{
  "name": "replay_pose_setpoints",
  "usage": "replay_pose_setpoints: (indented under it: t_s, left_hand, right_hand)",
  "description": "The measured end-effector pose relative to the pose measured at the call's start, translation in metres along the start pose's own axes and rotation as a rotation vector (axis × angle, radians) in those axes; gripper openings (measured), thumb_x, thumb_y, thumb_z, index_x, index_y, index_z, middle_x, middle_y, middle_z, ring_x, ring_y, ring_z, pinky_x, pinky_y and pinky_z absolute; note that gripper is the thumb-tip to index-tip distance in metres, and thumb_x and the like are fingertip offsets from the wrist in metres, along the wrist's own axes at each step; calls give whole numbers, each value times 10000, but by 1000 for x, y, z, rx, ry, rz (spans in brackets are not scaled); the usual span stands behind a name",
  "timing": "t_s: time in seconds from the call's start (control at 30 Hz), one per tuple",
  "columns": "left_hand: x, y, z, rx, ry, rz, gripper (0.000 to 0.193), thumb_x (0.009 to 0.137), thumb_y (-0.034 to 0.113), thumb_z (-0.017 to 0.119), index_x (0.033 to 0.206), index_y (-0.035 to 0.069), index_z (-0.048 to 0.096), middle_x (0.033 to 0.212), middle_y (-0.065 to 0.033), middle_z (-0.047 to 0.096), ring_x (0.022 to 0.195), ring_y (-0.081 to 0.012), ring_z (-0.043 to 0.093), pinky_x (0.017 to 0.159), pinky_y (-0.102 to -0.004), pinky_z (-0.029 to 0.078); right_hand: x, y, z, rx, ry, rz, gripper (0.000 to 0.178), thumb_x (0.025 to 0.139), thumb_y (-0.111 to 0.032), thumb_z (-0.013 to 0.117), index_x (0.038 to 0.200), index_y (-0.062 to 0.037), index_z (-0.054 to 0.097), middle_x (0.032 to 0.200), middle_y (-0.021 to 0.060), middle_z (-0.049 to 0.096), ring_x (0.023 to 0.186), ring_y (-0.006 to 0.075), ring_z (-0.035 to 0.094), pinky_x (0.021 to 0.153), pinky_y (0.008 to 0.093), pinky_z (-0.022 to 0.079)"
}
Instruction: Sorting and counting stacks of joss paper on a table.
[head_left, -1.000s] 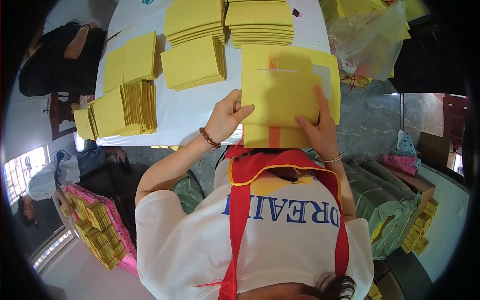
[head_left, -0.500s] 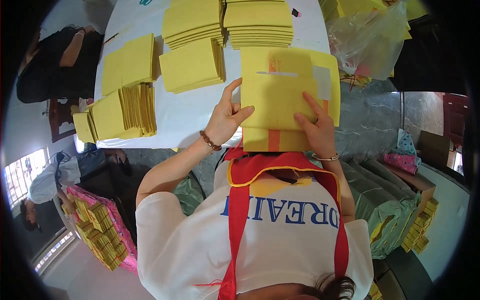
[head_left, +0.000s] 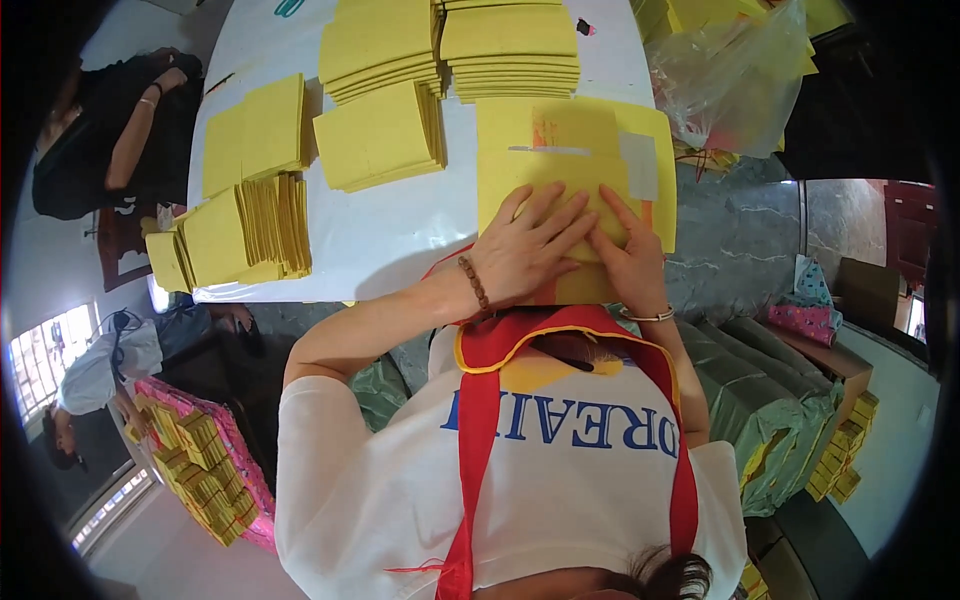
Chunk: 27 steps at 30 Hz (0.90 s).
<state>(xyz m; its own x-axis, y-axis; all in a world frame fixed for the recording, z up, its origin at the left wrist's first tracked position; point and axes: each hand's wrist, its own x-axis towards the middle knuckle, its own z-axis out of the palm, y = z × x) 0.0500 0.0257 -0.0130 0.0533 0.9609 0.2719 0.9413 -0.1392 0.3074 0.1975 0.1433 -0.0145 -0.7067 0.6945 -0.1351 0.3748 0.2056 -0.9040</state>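
Note:
A folded yellow paper sheet [head_left: 570, 170] lies near the table's front edge, right in front of me, on other yellow sheets with orange-red and grey patches. Across its lower part my left hand [head_left: 532, 245] rests flat with spread fingers, covering much of that area. Beside it, my right hand [head_left: 632, 265] touches the sheet's right side, fingers stretched out and thumb toward the left hand. Neither hand grips anything. The lower edge of the paper is partly hidden by my hands.
Several stacks of folded yellow paper [head_left: 380, 135] stand on the white table [head_left: 380, 230]. More upright folded pieces [head_left: 272, 228] sit at its left. A clear plastic bag [head_left: 735, 85] is at the right edge. Green wrapped bundles [head_left: 770, 410] flank my right. Other people are at the left.
My left hand has moved from the sheet's left edge onto its lower part, with fingers now spread flat. My right hand has shifted slightly left and stays on the paper.

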Motion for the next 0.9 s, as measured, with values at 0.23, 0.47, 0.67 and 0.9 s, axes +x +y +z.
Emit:
replay_pose_setpoints:
  t_s: [0.23,0.47,0.67,0.9]
  left_hand:
    - [-3,0,5,50,-33,-21,635,809,440,591,1323,96,445,1392,-89,394,1272,-293,343,1040,-463,247]
    - [-1,-2,6,63,-48,20,641,801,449,590,1288,50,471,1395,-111,379,1272,-306,331,1030,-472,253]
    - [-2,-4,2,-18,1,-2,613,764,357,619,1256,17,485,1314,-184,428,1170,-336,405,945,-450,341]
    - [3,0,0,416,46,121,533,744,224,589,1201,-37,510,1165,-212,542,1034,-331,521,844,-371,444]
  right_hand:
    - [-17,-6,0,-481,156,-274,562,795,-204,658,1314,-73,485,1384,168,416,1246,274,446,1014,429,345]
    - [-34,21,4,-708,-118,-443,765,855,-509,487,1429,-54,269,1496,118,236,1383,265,221,1069,599,35]
    - [-34,17,6,-771,-119,-413,748,882,-532,423,1433,-53,261,1494,121,239,1390,267,203,1078,577,38]
    - [-30,11,-26,378,-2,-86,508,958,-336,378,1309,23,452,1344,132,472,1289,240,380,1069,339,259]
